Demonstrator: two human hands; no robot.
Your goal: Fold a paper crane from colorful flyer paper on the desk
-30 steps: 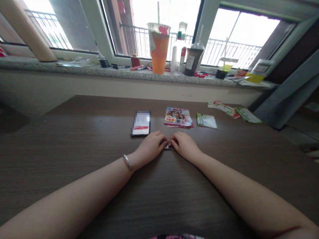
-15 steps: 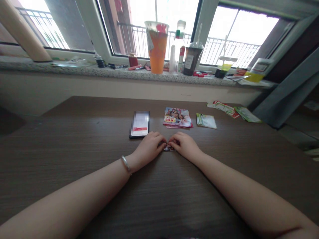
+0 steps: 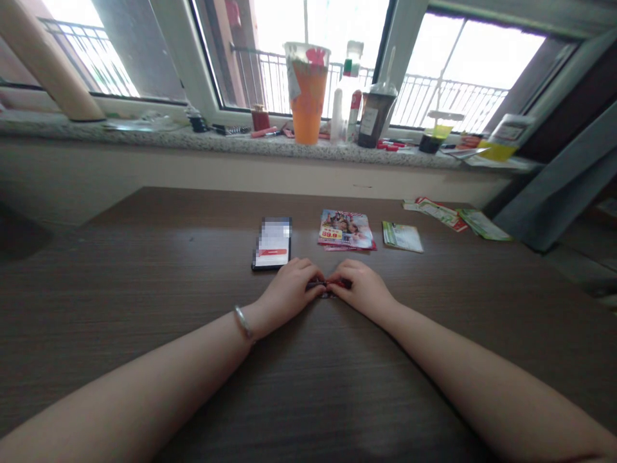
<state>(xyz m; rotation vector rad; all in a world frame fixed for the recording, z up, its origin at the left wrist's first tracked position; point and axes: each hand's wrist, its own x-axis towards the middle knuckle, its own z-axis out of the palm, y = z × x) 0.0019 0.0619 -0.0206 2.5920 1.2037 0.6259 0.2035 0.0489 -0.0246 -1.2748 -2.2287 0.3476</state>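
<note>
My left hand (image 3: 295,287), with a silver bangle at its wrist, and my right hand (image 3: 362,288) almost meet at the middle of the table. Between their fingertips they pinch a small piece of printed paper (image 3: 328,296), dark with red and white parts. Fingers cover most of it, so its full shape is hidden. Just beyond my left hand lies a phone (image 3: 272,243) with its screen lit. Past my right hand is a small stack of colourful printed leaflets (image 3: 346,229). A smaller stack of green and white cards (image 3: 403,236) lies to its right.
More printed slips (image 3: 441,213) and a green leaflet (image 3: 483,224) lie at the table's (image 3: 144,270) far right corner. On the windowsill (image 3: 159,140) stand a tall cup of orange drink (image 3: 307,96), a dark lidded cup (image 3: 376,117), bottles and small items.
Both hands still hold the paper at nearly the same spot. Its edge now stands up between the fingers, showing red near my right hand. The view has shifted slightly.
</note>
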